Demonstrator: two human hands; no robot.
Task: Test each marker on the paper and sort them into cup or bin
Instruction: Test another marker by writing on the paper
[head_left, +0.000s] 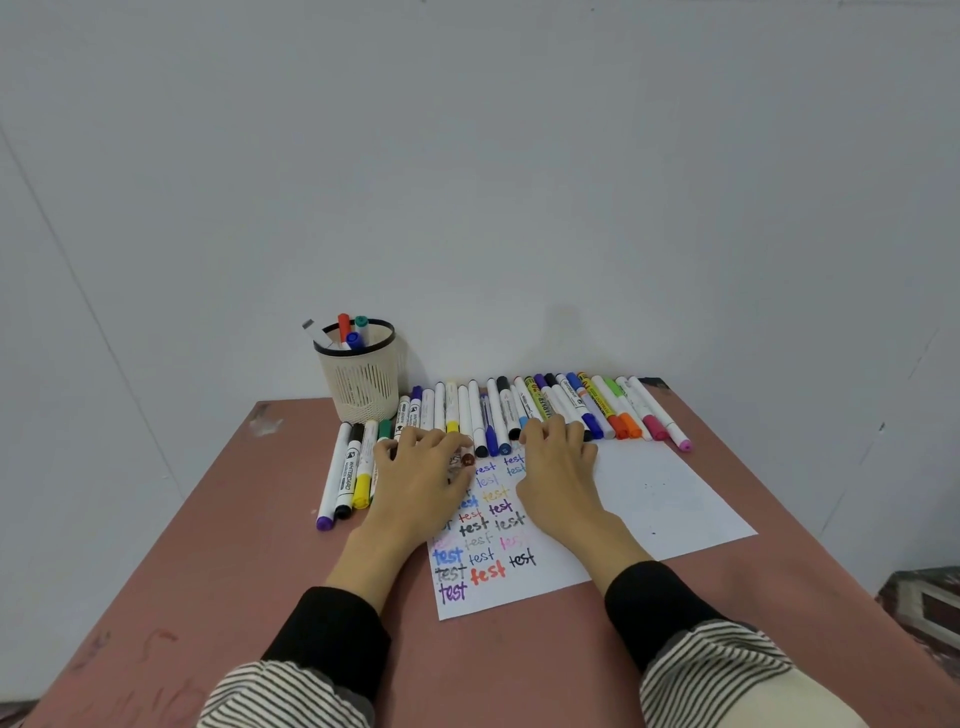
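Head view is showing a person leaning over a dull pink, scuffed desk (218, 519), both hands working at the far end of a white sheet of paper (665, 499) that is lying flat toward the right edge. The left hand (421, 467) is curling its fingers round a short marker with a brown cap (466, 459), the cap end poking out beside the fingertips just over the paper's top left corner. The right hand (558, 467) is resting palm down on the paper, fingers loosely spread and reaching into the long row of slim plastic markers (571, 405) lined up along the far edge; whether it is gripping one I cannot tell, since the fingertips are hiding among the barrels.

By my reckoning the person is between tests: the left part of the sheet is already carrying many coloured "test" words, and the brown marker is probably about to be uncapped or has just been capped. The next move is calling for a firm pull on the cap, a short scribble on bare paper, then a drop into the cream mesh plastic cup with a black rim (358, 379) standing near the far left corner, already holding a few markers. No bin is showing. A smaller group of smooth white-barrelled whiteboard markers (345, 467) is lying just left of the left hand.
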